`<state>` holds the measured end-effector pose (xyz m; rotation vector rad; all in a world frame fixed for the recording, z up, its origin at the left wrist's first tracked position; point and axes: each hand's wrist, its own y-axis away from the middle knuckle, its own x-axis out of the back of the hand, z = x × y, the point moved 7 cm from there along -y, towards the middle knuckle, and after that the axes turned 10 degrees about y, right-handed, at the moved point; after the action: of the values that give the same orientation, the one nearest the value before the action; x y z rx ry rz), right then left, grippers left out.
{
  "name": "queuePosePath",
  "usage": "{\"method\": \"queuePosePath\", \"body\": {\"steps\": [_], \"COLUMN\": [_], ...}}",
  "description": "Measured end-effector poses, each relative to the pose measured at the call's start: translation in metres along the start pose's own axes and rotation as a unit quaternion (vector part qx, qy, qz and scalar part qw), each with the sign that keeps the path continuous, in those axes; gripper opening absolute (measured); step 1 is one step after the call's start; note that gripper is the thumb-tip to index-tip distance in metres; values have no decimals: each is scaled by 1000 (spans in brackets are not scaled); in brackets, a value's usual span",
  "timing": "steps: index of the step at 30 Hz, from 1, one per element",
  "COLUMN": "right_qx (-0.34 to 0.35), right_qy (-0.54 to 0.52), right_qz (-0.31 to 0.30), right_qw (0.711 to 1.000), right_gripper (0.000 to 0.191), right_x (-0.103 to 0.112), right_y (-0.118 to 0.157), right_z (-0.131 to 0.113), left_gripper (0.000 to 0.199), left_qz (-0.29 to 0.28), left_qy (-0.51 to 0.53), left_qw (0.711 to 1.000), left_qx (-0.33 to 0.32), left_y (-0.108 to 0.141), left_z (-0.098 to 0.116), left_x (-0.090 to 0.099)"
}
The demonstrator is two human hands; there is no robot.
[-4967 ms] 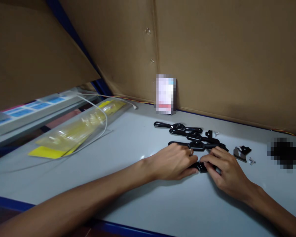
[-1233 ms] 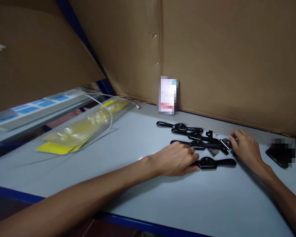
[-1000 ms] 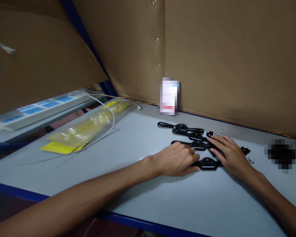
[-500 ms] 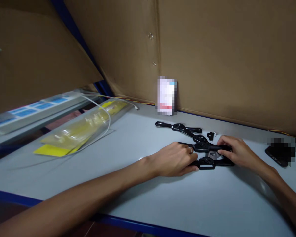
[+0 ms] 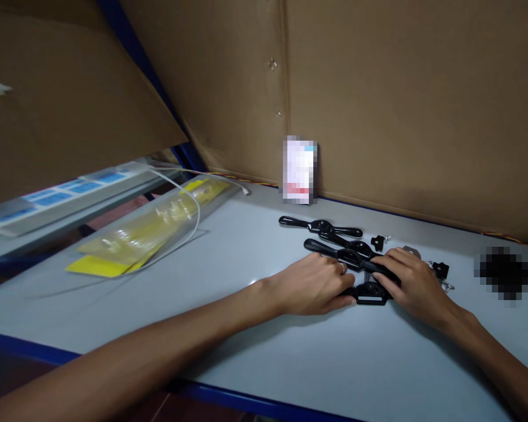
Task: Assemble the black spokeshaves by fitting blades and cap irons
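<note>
My left hand (image 5: 314, 285) is closed on the left end of the nearest black two-handled tool (image 5: 372, 293), which lies low on the table. My right hand (image 5: 411, 281) has its fingers pinched on the right handle of another black tool (image 5: 349, 256), just behind the first. Two more black tools, a far one (image 5: 321, 227) and one partly covered (image 5: 356, 246), lie behind my hands. A small black plate (image 5: 377, 242) with a screw is beside them. Past my right hand are another black plate (image 5: 440, 269) and a grey metal piece (image 5: 411, 252).
On the left, yellow sheets in clear plastic (image 5: 145, 234) lie under a white cable (image 5: 198, 214). A power strip (image 5: 74, 190) is at the far left. A blurred upright card (image 5: 299, 170) stands at the cardboard wall (image 5: 400, 105); a blurred dark object (image 5: 504, 272) lies right.
My right hand has moved slightly left and down, turning the tool it holds so its left handle now shows. The black plate and metal bits to the right have come into view.
</note>
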<state>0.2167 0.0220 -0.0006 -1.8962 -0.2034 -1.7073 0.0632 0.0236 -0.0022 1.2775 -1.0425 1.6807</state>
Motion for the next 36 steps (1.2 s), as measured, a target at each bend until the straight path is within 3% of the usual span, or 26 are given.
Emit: {"method": "queuePosePath", "body": {"steps": [5, 9, 12, 17, 21, 26, 31, 36], "right_qx": [0, -94, -120, -134, -124, -104, -159, -234], "right_qy": [-36, -22, 25, 3, 58, 74, 43, -58], "right_qz": [6, 49, 13, -51, -53, -51, 17, 75], "right_qw": [999, 994, 992, 990, 989, 990, 986, 968], "right_gripper": [21, 15, 14, 7, 6, 17, 15, 16], "right_x": [4, 7, -1, -8, -3, -5, 5, 22], "right_y": [-1, -1, -2, -1, 0, 1, 2, 3], "right_z": [0, 20, 28, 37, 41, 37, 40, 45], "left_gripper": [29, 30, 30, 30, 29, 31, 29, 31], "left_qz": [8, 4, 2, 4, 16, 29, 6, -12], "left_qy": [12, 17, 16, 12, 11, 18, 10, 13], "left_qw": [1000, 1000, 1000, 1000, 1000, 999, 1000, 997], "left_qx": [-7, -5, -3, -6, -19, -28, 11, 71], "left_y": [0, 0, -1, -1, 0, 1, 1, 1], "left_z": [0, -1, -2, -1, 0, 0, -10, -28], "left_x": [0, 0, -1, -1, -1, 1, 1, 3]}}
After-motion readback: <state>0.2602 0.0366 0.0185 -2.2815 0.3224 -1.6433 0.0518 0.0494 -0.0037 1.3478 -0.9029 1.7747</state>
